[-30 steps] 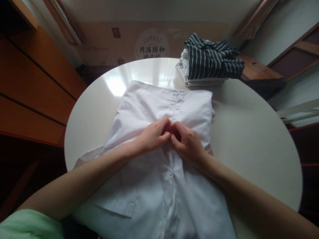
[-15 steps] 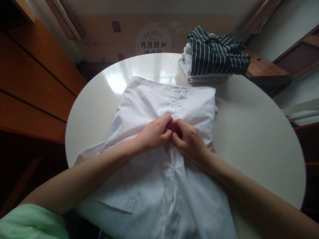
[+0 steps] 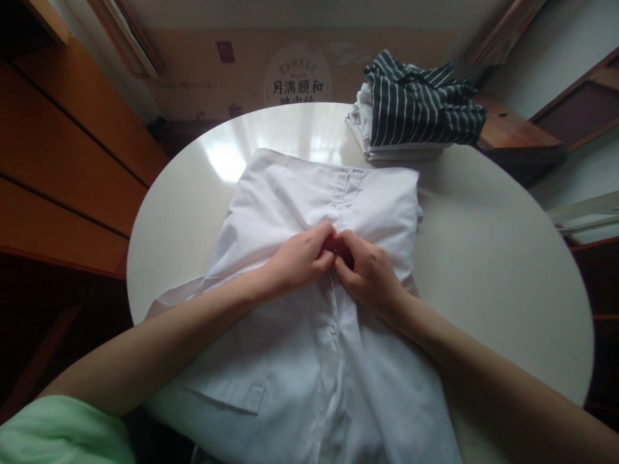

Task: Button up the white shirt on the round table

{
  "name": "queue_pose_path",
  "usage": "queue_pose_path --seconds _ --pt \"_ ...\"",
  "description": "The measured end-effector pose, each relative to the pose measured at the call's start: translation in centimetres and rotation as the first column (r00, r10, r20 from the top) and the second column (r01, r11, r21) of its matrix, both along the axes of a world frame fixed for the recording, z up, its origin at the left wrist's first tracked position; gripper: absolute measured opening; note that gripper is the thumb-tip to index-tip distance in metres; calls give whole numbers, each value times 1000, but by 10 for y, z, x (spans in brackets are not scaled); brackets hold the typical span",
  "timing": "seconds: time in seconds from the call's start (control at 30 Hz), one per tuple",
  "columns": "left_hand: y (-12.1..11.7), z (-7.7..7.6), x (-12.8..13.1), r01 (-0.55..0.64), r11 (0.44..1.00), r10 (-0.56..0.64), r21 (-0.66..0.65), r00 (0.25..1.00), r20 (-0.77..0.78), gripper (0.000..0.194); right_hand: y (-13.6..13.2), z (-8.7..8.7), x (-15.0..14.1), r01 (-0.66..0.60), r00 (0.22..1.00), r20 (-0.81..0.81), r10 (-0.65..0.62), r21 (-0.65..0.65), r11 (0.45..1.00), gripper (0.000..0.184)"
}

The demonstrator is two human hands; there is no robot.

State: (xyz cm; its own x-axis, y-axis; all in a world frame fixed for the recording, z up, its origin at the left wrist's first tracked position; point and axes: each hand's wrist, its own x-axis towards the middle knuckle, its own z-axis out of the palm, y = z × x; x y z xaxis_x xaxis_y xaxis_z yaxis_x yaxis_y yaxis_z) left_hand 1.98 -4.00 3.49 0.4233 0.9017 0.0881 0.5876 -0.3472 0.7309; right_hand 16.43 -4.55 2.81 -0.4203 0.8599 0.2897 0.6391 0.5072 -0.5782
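Note:
A white buttoned garment, which looks like a coat or shirt (image 3: 290, 348), lies spread on the round table with its front placket facing up. My left hand (image 3: 307, 251) pinches the placket from the left, fingers closed on the cloth. From the right, my right hand (image 3: 365, 264) pinches the same spot, its fingertips meeting those of the left. Whatever button sits between the fingertips is hidden. Below the hands a fastened white button (image 3: 333, 329) shows on the placket. A pocket flap (image 3: 242, 394) lies at the lower left of the garment.
The glossy white round table (image 3: 503, 270) has a curved edge all around. At its back right stands a stack of folded clothes topped by a black-and-white striped garment (image 3: 420, 106). A wooden cabinet (image 3: 72, 148) is on the left, and a wall with printed characters lies beyond.

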Motion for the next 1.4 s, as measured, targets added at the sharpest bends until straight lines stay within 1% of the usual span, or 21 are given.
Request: queue_pose_path --seconds 0.4,0.57,0.73,0.93,1.4 --pt "0 0 0 -2 1000 2 5 1000 -20 7 0 0 0 -2 1000 11 2 -15 1000 8" --pt "0 -1 0 9 1000 -9 22 1000 -5 7 0 -1 0 -2 1000 10 2 -3 1000 6" --pt "0 -2 0 2 1000 -1 19 1000 -28 7 1 -1 0 -1 1000 5 1 6 1000 6" --pt "0 -3 0 0 999 1 53 1000 -27 8 0 0 0 -8 1000 1 8 -5 1000 5" --pt "-1 -3 0 11 997 -8 75 999 -43 7 0 0 0 -4 1000 -3 4 14 1000 5"
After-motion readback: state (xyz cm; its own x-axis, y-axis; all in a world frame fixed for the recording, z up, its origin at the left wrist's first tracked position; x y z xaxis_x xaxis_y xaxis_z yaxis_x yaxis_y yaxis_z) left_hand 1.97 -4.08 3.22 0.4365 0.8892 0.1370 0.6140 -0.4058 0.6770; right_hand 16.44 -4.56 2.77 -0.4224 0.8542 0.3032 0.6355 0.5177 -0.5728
